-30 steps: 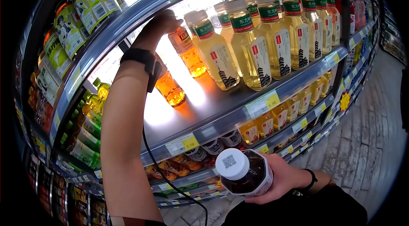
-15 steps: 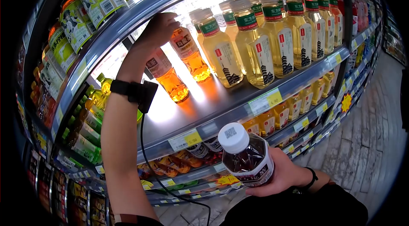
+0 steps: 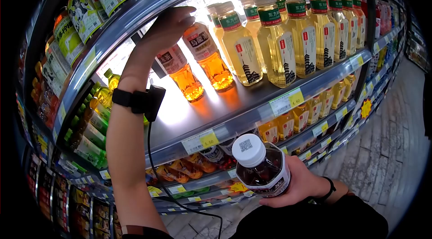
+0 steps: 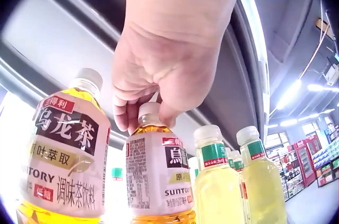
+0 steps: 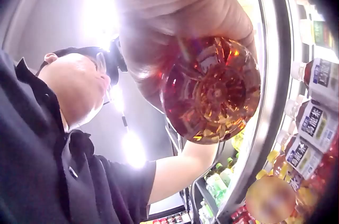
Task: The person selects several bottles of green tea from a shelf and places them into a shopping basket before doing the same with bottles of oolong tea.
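High on the left in the head view, my left hand is over the top of an oolong tea bottle. The left wrist view shows thumb and fingers pinching its white cap. The bottle stands on the shelf with amber tea glowing below a pale label. A second oolong tea bottle stands beside it, partly behind my forearm. Low in front of the shelves, my right hand grips a dark tea bottle with a white cap. Its clear ribbed base faces the right wrist camera.
Pale yellow tea bottles with green neck labels crowd the shelf right of the oolong tea. A price rail runs along the front edge. Larger bottles fill the upper left shelf. A black cable hangs from my left wrist.
My left hand has brought the farther oolong tea bottle forward, nearly level with its neighbour, and its label now faces me more. My right hand still holds the dark tea bottle, slightly shifted.
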Available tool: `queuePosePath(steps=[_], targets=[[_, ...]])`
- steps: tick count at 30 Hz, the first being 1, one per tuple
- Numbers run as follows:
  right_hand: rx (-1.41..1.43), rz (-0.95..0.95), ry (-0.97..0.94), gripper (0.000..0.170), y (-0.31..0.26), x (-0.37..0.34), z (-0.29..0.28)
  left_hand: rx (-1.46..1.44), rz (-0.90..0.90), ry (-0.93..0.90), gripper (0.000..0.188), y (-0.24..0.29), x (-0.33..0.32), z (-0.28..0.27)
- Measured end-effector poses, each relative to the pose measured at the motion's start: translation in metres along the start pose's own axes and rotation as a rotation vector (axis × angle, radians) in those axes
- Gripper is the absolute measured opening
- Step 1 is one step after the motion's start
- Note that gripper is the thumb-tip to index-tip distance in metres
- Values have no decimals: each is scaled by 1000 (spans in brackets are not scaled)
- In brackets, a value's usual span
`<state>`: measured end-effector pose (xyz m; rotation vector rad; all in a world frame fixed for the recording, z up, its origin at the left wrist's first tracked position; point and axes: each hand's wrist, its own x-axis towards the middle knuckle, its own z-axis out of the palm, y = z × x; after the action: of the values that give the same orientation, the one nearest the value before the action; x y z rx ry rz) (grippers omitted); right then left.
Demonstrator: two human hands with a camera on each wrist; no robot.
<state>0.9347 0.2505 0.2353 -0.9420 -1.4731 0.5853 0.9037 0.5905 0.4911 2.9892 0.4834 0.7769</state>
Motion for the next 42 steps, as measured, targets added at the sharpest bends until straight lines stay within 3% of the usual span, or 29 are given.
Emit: queuePosePath(steps=[10,14,15,17,18,19,20,21,22,25,27,31,34,37,41,42], targets=[[14,2,2,71,-12,-5,7,2,28,-12,36,-1,-9,-2],[-4,20,23,76,-16,-12,12,243,200,182,38,24,-48,1],[0,34,41,78,-18,-17,14,203,151,140,39,52,-69,-6],[-24,26,82,79,-19,-27,14,59,403,239,36,68,-102,-4],[-35,26,104,80,-20,-32,16,-139,411,280,35,84,-127,1],[31,51,133,80,-20,-36,19,-303,303,255,34,103,-155,5],[99,79,168,79,-19,-40,22,-458,340,263,35,111,-177,15],[170,112,210,78,-20,-47,26,-801,250,182,40,127,-203,28],[299,166,287,74,-24,-53,34,-1056,293,114,48,136,-224,44],[352,229,338,68,-36,-65,42,-1531,142,-82,59,160,-271,86],[450,330,395,70,-43,-78,51,-1586,116,-202,68,175,-285,120],[291,121,657,81,-37,-103,78,-1715,70,-504,79,201,-302,162],[282,78,825,76,-39,-135,93,-1845,93,-553,73,228,-315,193],[98,294,925,61,-70,-179,97,-1626,288,-639,54,267,-322,198],[-131,354,1038,58,-98,-208,103,-1680,228,-937,64,287,-330,213],[-155,379,1054,57,-99,-219,102,-1678,358,-796,63,301,-332,221]])
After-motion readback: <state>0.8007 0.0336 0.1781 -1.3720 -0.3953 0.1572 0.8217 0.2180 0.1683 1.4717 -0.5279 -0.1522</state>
